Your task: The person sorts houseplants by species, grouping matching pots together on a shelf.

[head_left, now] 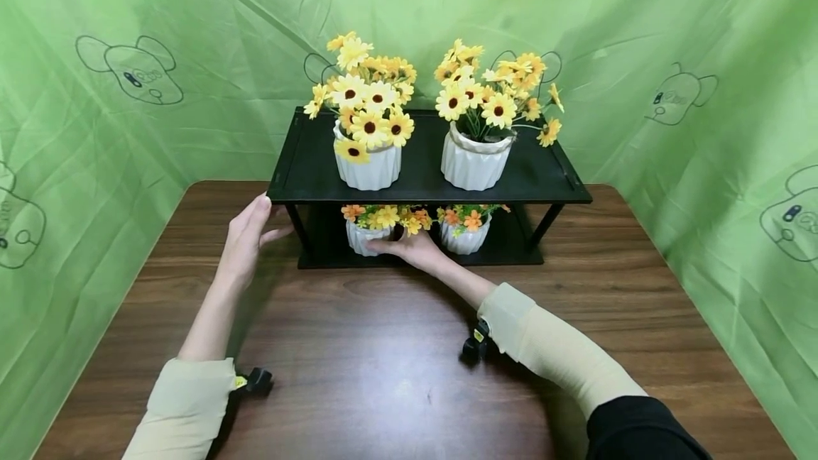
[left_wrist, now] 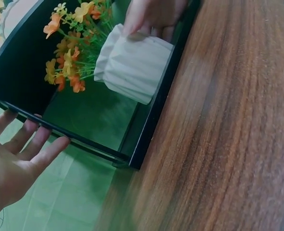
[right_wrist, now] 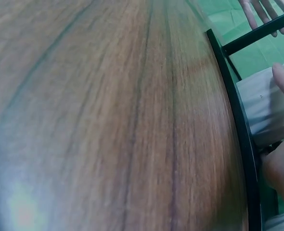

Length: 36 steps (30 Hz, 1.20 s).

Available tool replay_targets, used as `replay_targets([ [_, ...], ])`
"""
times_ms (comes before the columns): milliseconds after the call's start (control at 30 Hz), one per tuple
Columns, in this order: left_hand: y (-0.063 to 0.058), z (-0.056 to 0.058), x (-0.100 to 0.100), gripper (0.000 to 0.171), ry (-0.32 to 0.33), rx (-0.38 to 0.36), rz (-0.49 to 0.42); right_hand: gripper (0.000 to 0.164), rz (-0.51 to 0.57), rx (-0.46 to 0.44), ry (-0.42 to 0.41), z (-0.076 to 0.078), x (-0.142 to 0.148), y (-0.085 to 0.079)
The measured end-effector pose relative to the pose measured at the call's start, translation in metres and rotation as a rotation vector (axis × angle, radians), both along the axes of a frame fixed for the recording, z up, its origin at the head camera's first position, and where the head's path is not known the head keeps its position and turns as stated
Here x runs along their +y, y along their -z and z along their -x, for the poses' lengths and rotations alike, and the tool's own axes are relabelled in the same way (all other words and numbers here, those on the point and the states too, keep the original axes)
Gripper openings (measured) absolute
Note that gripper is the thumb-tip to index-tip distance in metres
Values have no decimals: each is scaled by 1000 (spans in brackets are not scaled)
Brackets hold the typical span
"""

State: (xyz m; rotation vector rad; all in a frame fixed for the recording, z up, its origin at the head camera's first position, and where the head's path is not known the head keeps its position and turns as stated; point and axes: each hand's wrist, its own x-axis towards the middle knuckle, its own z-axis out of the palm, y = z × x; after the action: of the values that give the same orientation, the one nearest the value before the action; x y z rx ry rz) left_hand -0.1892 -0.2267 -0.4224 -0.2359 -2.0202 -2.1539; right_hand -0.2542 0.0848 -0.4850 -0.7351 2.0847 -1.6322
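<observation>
A black two-tier shelf (head_left: 422,169) stands on the wooden table. On its lower tier, the white flowerpot (head_left: 361,238) at left holds small orange and yellow flowers. My right hand (head_left: 418,250) reaches in from the front and grips this pot, thumb across its white wall (right_wrist: 260,108); the other fingers are partly hidden beside it. A matching flowerpot (head_left: 465,238) stands just right of that hand. At the shelf's left end, my left hand (head_left: 246,240) touches the frame, its fingers (left_wrist: 45,156) extended against the side bar (left_wrist: 79,139).
Two larger white pots with yellow daisies, one left (head_left: 371,170) and one right (head_left: 476,162), stand on the top tier over the right hand. Green cloth (head_left: 243,133) with cartoon outlines hangs around the table (head_left: 358,346). A small black device (head_left: 474,345) is at the right cuff.
</observation>
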Motion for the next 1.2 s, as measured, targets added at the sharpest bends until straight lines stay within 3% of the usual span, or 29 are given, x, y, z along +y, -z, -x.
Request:
replay_targets([
  [67,0,0,-1,45,7,-2,12,60,-136,73,203,-4,-1,-1],
  [167,1,0,-1,47,12,-11,40,62,-202,83,249,-8,1,-1],
  [333,-2,-2,-2,51,32,-30,112,70,-122,196,180,-11,3,-1],
  [467,-5,-4,-3,52,46,-29,169,74,-100,209,159,-14,5,-2],
  [733,-10,-8,-5,54,42,-28,249,85,-207,218,179,-24,8,-11],
  [867,-12,-12,-3,57,47,-53,304,89,-206,193,175,-28,10,-12],
  [1033,-8,-19,-1,61,45,-87,401,93,-242,184,184,-34,15,-10],
  [1200,-7,-23,1,58,45,-78,442,96,-298,217,178,-41,20,-12],
])
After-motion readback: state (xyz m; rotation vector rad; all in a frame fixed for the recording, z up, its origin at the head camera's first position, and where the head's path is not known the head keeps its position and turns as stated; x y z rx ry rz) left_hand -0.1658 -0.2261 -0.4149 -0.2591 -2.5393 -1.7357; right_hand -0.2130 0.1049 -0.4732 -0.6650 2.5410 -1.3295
